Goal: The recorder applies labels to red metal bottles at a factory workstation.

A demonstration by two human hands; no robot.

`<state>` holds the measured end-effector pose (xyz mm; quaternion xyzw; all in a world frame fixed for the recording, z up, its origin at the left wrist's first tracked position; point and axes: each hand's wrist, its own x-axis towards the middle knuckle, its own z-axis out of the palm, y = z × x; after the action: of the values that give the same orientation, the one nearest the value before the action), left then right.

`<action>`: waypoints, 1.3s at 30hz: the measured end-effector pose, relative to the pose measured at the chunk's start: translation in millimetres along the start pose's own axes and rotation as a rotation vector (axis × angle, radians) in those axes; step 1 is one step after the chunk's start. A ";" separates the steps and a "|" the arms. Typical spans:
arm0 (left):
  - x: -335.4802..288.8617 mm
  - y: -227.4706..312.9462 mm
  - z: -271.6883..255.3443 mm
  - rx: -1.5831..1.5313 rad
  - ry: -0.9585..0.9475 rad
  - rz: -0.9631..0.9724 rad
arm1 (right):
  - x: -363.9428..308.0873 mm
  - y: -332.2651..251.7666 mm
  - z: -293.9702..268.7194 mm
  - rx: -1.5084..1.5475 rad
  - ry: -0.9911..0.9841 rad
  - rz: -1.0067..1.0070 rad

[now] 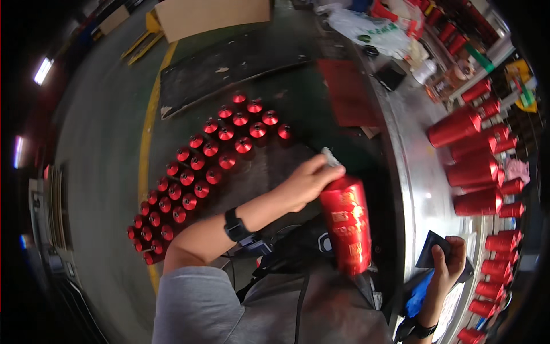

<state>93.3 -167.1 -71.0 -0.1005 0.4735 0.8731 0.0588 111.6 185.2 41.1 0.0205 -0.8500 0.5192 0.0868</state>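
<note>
My left hand (312,179) is closed round the narrow top of a red metal cylinder (347,226), shaped like a small fire extinguisher body with pale printing on its side. It hangs upright in front of my body, its base downward. A small silvery-white piece (329,156) sticks out above the fingers; what it is I cannot make out. Lower right, beside the metal bench (421,189), my right hand (450,261) pinches a dark, thin square sheet (431,250) between thumb and fingers.
Several red cylinders with cone-shaped tops (211,149) stand in rows on the floor to the left. More red cylinders (472,170) lie along the bench and rack at right. Plastic bags (366,31) sit at the bench's far end. A dark board (229,66) lies beyond the rows.
</note>
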 end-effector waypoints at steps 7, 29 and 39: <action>-76.6 8.9 -125.7 0.682 0.581 0.466 | 24.8 4.7 36.3 0.024 -0.151 0.012; -402.4 -291.6 -418.8 0.939 1.995 -0.311 | 31.5 80.0 49.8 -0.063 -0.338 0.048; -517.0 -320.6 -487.9 0.736 2.303 -0.508 | -0.2 103.5 62.7 -0.500 -0.500 0.677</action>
<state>718.2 -405.5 -472.0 -0.8769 0.4337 0.0543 -0.1998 91.0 177.3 -77.8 -0.1548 -0.9024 0.2772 -0.2914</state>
